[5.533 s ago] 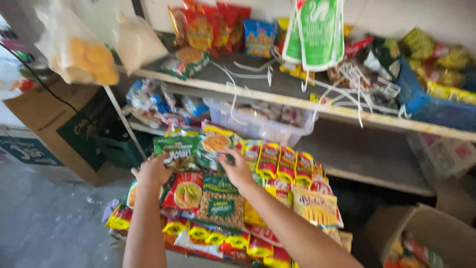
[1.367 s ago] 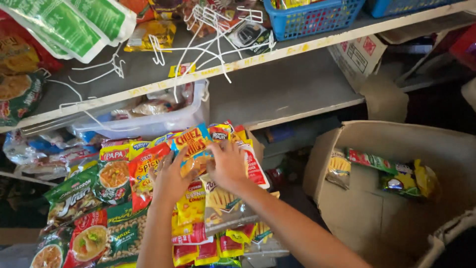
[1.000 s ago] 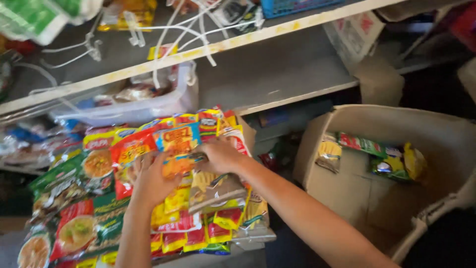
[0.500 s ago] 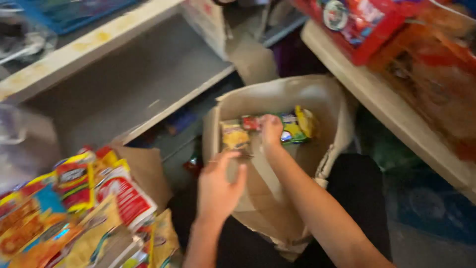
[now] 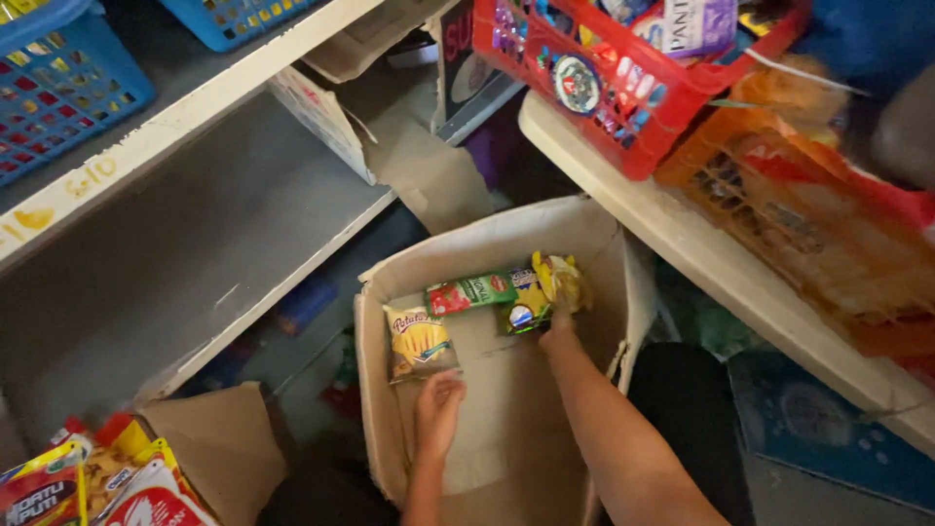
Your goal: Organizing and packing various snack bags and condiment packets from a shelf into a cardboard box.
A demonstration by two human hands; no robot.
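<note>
Hands first: my left hand [image 5: 440, 411] hangs loosely spread just below the yellow snack packet [image 5: 419, 341], my right hand [image 5: 559, 331] touches the crinkly packets [image 5: 531, 292] at centre frame, grip hidden. I'd judge them light, soft, crushable; pinch an edge. Cardboard box [image 5: 385, 390] walls and the shelf [image 5: 623, 185] above crowd them.
</note>
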